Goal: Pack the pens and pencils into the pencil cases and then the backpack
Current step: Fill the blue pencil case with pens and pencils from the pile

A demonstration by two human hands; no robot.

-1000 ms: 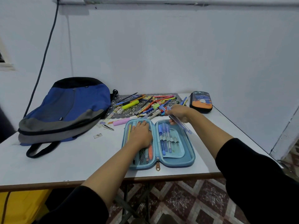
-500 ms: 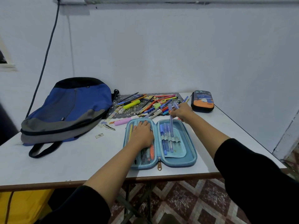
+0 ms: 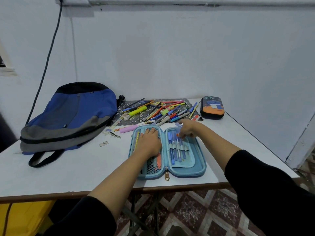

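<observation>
- The left hand (image 3: 150,142) has not shifted. It lies flat with fingers straight, pressing on the mesh pocket in the left half of the open blue pencil case (image 3: 200,167).
- The right hand (image 3: 187,129) has come back from the edge of the loose pile and now sits low over the top of the case's right half. Its fingers are curled round a translucent blue pen (image 3: 177,124).
- A second ago that pen slanted out to the right. Now only its cap end shows past the fingers, so I cannot tell whether its tip has entered a loop.
- The blue and grey backpack (image 3: 71,116) lies on its side at the left of the table (image 3: 68,171).
- The pile of pens and pencils (image 3: 158,111) is spread on a patterned mat (image 3: 134,117), just beyond the open case.
- In the open case, the mesh pocket holds a yellow pencil (image 3: 137,142) and an orange pen (image 3: 159,161). The elastic loops on the right hold several blue pens (image 3: 175,150) side by side.
- A closed dark pencil case (image 3: 212,108) with an orange print stands at the far right, apart from both hands.
</observation>
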